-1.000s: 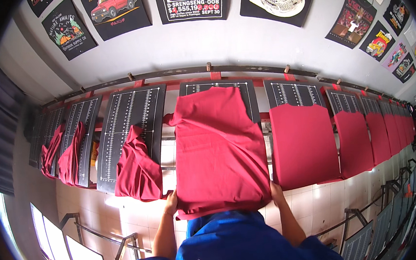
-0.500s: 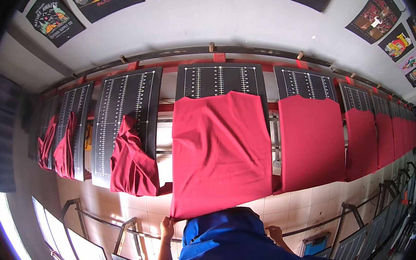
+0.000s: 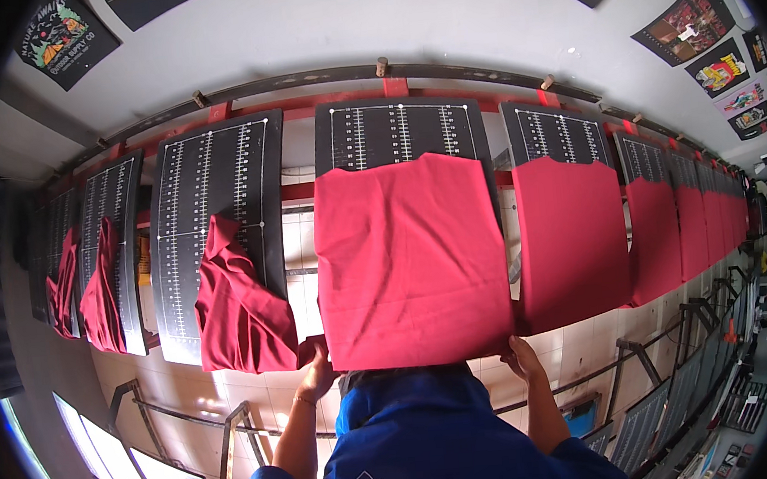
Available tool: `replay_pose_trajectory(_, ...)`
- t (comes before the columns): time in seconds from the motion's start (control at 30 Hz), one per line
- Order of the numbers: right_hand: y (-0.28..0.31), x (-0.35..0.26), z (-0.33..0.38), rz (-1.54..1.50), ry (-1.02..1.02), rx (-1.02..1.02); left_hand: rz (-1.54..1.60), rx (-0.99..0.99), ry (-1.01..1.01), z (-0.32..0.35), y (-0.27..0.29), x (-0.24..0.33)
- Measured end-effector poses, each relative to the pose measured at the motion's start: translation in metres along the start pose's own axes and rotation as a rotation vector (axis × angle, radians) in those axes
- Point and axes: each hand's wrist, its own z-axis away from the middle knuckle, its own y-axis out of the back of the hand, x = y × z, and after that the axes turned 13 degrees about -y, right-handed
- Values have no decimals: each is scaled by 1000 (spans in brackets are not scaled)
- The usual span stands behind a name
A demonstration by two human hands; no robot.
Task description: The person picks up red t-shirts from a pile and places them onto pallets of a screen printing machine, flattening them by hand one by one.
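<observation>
Nearest, a blue shirt back (image 3: 427,443) filling the lower middle, forearms rising from it. Left hand (image 3: 315,371) pinching the lower left corner of the red shirt (image 3: 411,264); right hand (image 3: 523,357) gripping the lower right corner, fingers curled on the hem. Both hands closed on cloth, spread as wide as the garment.

Just beyond the hands, red shirt pulled flat over the black ruled platen (image 3: 400,130), hem hanging level, top edge stopping short of the platen's upper end, grid marks showing above. Judged nearly loaded: cloth smooth, corners squared, perhaps a last tug left.

Left of the left hand, a crumpled red shirt (image 3: 240,305) draped loose on the neighbouring platen (image 3: 211,226), almost touching the hand; not yet spread. Further left, two more bunched shirts (image 3: 99,293) on platens, also undone.

Right of the right hand, a dressed shirt (image 3: 573,243) lying flat, then a long row of flat red shirts (image 3: 698,233) curving away. So: right side done, left side remaining.

Narrow gaps between platens; little side room at the hem corners. Below the hands, metal frames (image 3: 236,431) over a tiled floor. Farthest, a grey wall with dark posters (image 3: 691,26).
</observation>
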Motion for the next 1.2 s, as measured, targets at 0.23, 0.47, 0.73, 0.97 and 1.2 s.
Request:
replay_pose_trajectory(0.23,-32,-33,-3,-231,-150,-143,44,-180,-27,-12,-28,20)
replay_pose_trajectory(0.47,16,28,22,-100,-147,191,-140,-77,-97,29,16,-4)
replay_pose_trajectory(0.73,28,42,37,732,-228,315,-322,545,41,50,12,-65)
replay_pose_trajectory(0.97,-93,-208,27,781,235,321,-1648,247,-719,-21,-119,104)
replay_pose_trajectory(1.2,-132,-299,-101,819,638,617,-255,226,-472,-187,-119,204)
